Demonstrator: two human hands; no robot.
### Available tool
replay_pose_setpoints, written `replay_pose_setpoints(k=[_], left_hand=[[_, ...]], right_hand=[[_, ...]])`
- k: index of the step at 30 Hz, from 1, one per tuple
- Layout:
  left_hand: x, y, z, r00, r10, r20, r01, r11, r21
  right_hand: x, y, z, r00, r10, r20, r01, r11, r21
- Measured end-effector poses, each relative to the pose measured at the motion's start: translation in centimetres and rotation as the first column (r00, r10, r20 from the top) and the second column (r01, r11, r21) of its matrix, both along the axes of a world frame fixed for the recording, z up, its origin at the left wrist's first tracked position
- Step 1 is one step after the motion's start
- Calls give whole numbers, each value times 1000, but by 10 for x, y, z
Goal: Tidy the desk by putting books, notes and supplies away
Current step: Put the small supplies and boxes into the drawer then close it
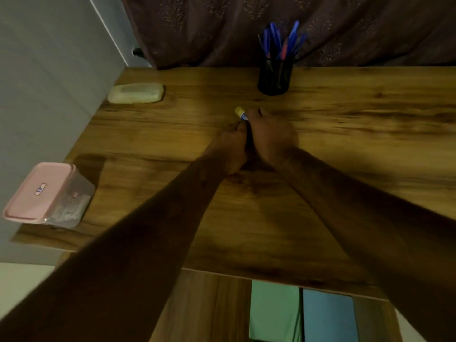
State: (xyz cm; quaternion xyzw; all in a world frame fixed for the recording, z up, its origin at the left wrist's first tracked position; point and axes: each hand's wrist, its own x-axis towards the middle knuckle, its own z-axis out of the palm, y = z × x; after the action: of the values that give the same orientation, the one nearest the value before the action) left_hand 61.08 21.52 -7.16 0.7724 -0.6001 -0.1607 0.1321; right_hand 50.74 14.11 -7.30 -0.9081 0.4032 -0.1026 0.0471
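We have both hands together over the middle of the wooden desk [345,134], and between them sits a small stick-shaped item, likely a glue stick [241,113], its yellow cap and a strip of blue label poking out toward eleven o'clock. Our right hand [270,135] is curled around its body; our left hand [233,146] is closed up against it from below, though whether those fingers actually pinch the stick or only steady it we cannot tell through the blur. To do this step well, we judge that we should seat the cap fully, then hand the stick over to one hand before we carry it off. The black mesh pen cup [273,79] stands at twelve o'clock from our hands, near the far edge, bristling with blue pens and at least one red. At ten o'clock lies a pale, closed flat case [136,93], contents hidden. At eight o'clock, on the desk's left edge, a clear box with a pink lid [40,191] holds what look like small supplies, too unclear to name. Green and blue folders [301,314] sit on a shelf under the near edge.
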Motion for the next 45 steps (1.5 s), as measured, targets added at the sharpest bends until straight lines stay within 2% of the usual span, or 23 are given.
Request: replay_pose_setpoints(k=[2, 6, 10, 13, 15, 17, 20, 24, 27, 30, 34, 41, 45], left_hand=[[-9, 18, 3, 998, 7, -69, -9, 1000, -27], [-31, 69, 19, 996, 55, -71, -65, 988, -143], [-63, 150, 39, 961, 134, -243, -203, 937, -285], [-85, 228, 49, 926, 149, -347, -226, 955, -193], [-93, 279, 42, 918, 111, -381, -153, 985, -82], [-91, 318, 24, 932, 49, -358, -48, 999, 14], [-79, 360, 4, 962, 63, -266, -17, 985, 169], [-49, 390, -17, 988, 97, -120, -65, 968, 243], [-19, 395, -32, 974, 204, -94, -159, 922, 352], [2, 398, -44, 909, 380, -173, -306, 888, 342], [14, 400, -60, 866, 489, -105, -435, 840, 323], [16, 414, -75, 916, 401, 19, -386, 866, 319], [17, 420, -75, 920, 391, -6, -373, 882, 289]], right_hand=[[-6, 12, 3, 999, -42, 31, 40, 997, 72], [-26, 61, 16, 980, -150, 130, 111, 957, 268], [-62, 128, 29, 960, -111, 256, 18, 940, 342], [-83, 184, 28, 938, -100, 331, -33, 928, 372], [-93, 223, 27, 925, -105, 364, -51, 918, 394], [-101, 255, 24, 932, -70, 355, -86, 910, 406], [-102, 297, 12, 954, 15, 300, -158, 874, 460], [-88, 331, -14, 980, 82, 182, -172, 811, 559], [-66, 345, -34, 990, 81, 116, -136, 779, 613], [-35, 353, -50, 995, 62, 74, -95, 760, 643], [3, 359, -62, 996, 91, -24, -55, 771, 634], [43, 364, -69, 982, 166, -92, -79, 798, 597], [51, 365, -72, 977, 179, -114, -78, 803, 590]])
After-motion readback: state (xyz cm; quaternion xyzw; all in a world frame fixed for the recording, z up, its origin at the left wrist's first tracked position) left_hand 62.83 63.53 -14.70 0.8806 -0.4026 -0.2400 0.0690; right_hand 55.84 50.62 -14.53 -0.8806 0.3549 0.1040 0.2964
